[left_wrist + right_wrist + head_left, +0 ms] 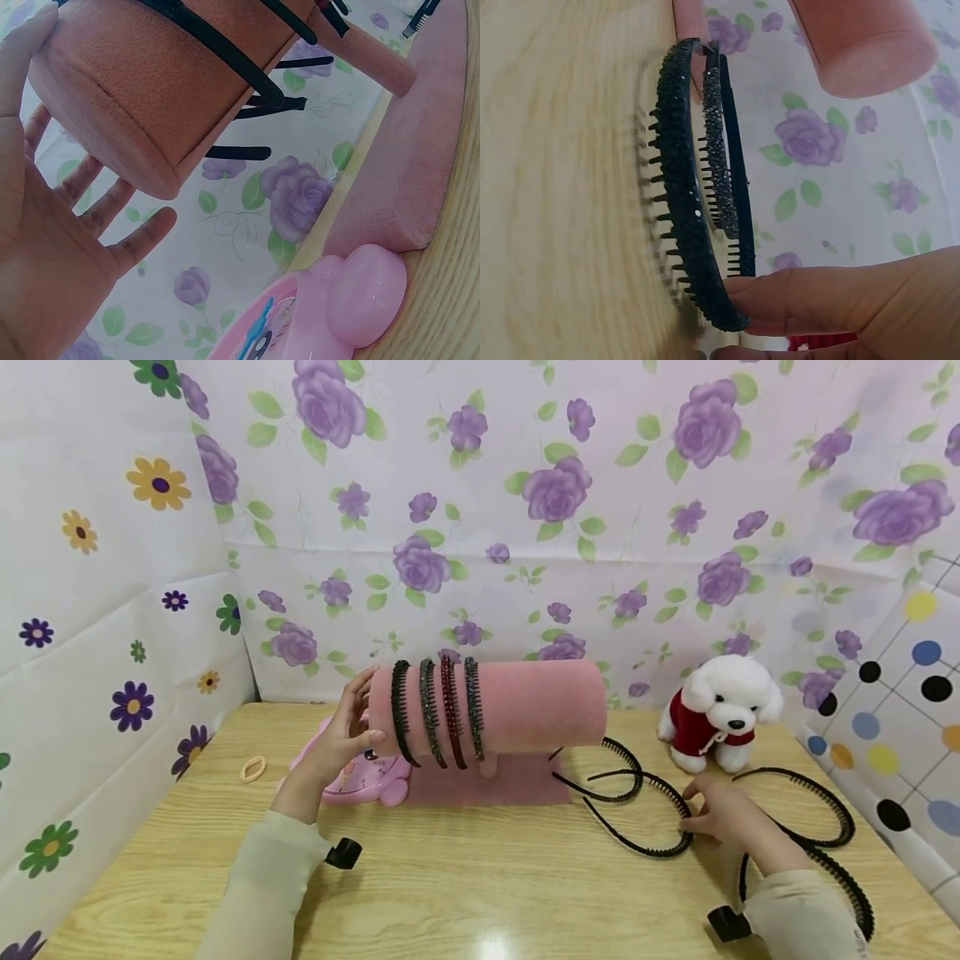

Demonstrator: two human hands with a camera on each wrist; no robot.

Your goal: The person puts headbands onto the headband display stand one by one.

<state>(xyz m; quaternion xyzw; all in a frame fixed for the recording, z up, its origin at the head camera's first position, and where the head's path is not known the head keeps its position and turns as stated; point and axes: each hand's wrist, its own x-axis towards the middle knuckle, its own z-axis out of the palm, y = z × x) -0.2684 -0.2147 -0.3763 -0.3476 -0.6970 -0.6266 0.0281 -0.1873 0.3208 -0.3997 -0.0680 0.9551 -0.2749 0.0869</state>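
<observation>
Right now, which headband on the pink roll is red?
Third headband from the left hand: dark red, while the other three on the pink roll look black or greyish.

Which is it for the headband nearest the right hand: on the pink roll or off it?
Off: this headband is at the right hand, with a gap to the pink roll, which carries four other headbands.

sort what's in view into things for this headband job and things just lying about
Likely job: pink stand; four headbands on it; left hand at its end; right hand touching a loose headband; other loose headbands

Probably lying about: white toy dog; pink clock; tan ring
</observation>
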